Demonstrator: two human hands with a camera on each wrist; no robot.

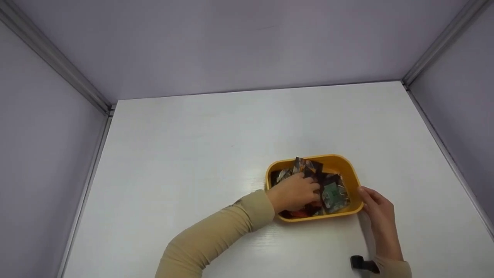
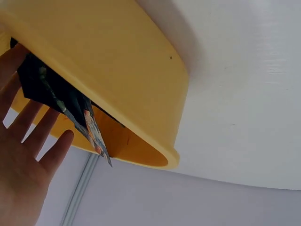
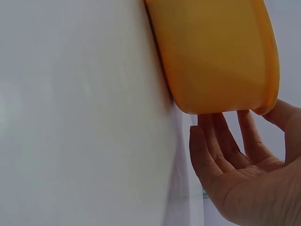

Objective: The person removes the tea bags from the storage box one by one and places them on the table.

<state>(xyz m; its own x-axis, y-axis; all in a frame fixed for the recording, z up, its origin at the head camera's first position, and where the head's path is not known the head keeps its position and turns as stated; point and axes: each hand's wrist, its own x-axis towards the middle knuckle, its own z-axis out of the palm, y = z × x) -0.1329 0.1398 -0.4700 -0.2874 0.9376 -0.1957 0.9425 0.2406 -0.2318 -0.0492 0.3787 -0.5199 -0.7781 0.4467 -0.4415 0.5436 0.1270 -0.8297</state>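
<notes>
A yellow plastic bin [image 1: 341, 165] stands on the white table, holding a loose heap of dark printed cards [image 1: 305, 166]. My left hand [image 1: 296, 192] reaches over the near rim into the heap. From the left wrist, that hand [image 2: 23, 155] shows its fingers spread and fairly straight against the cards [image 2: 61, 101], its fingertips partly hidden by the bin wall. At the bin's right end, my right hand [image 1: 380, 212] pinches the rim. The right wrist view has its thumb at the rim and the other fingers [image 3: 225, 141] under the lip, along the outer wall [image 3: 211, 61].
One greenish card [image 1: 332, 195] lies in the bin's right part. A black strap piece [image 1: 358, 262] shows at the right sleeve. Pale panels [image 1: 247, 46] enclose the white table [image 1: 173, 154] at the back and both sides.
</notes>
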